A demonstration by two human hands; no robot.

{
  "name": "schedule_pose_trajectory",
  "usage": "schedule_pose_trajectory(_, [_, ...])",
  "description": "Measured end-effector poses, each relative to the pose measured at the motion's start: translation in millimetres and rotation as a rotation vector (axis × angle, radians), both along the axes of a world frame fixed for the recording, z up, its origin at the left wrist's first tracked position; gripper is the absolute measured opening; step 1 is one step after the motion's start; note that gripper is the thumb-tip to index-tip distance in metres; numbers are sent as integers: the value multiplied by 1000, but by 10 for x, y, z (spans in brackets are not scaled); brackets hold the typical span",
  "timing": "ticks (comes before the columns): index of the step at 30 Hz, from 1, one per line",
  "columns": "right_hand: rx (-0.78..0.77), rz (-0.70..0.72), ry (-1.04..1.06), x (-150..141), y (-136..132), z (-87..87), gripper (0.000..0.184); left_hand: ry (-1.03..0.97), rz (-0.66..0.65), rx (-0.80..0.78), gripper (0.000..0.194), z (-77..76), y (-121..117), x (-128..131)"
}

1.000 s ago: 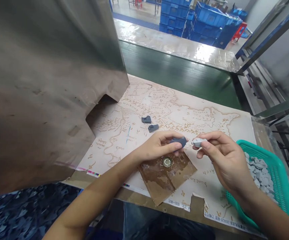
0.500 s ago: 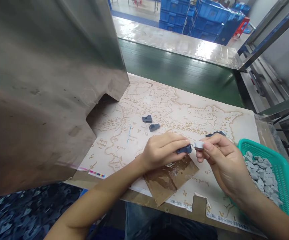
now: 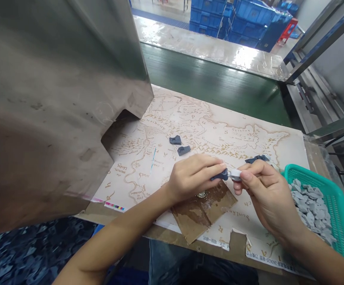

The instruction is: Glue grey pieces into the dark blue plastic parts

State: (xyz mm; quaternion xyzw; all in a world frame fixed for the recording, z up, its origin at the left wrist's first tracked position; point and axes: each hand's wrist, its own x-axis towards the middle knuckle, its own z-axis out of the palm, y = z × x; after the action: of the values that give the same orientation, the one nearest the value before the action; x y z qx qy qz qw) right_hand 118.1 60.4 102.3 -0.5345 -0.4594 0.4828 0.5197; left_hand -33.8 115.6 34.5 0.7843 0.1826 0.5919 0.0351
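Observation:
My left hand is closed on a dark blue plastic part, its fingers over the top. Between the thumb and fingers of my right hand is a light grey plastic piece. A thin, pale link shows where the two pieces face each other; I cannot tell how far they are joined. Below my hands lies a piece of brown cardboard with a small heap of tiny shiny bits on it. Two more dark blue parts lie beyond my left hand, and further dark parts lie behind my right.
A green basket of grey pieces stands at the right. The board under my hands is covered with a map-printed sheet. A large metal housing fills the left, above many dark parts. Beyond runs a green belt.
The grey piece in my right hand has turned slightly and shifted a little down and left, beside the dark blue part. Both hands keep their grips; the loose parts have not moved.

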Motion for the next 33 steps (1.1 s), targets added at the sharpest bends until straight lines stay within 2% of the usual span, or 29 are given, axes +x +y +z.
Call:
schedule_pose_trajectory(11, [39,-12,-79,-11,4,-61,31,68,75,88,7,17,3,-22])
schedule_pose_trajectory(17, [123,77,-228,21,13,-31,29,111,126,138,6,54,19,-42])
schedule_pose_trajectory(25, [28,237,-220,141,126,-23,32,157,87,155,7,27,41,-31])
schedule_pose_trajectory(33, [1,241,-133,105,92,-102,33,99,-18,46,11,-55,-13,17])
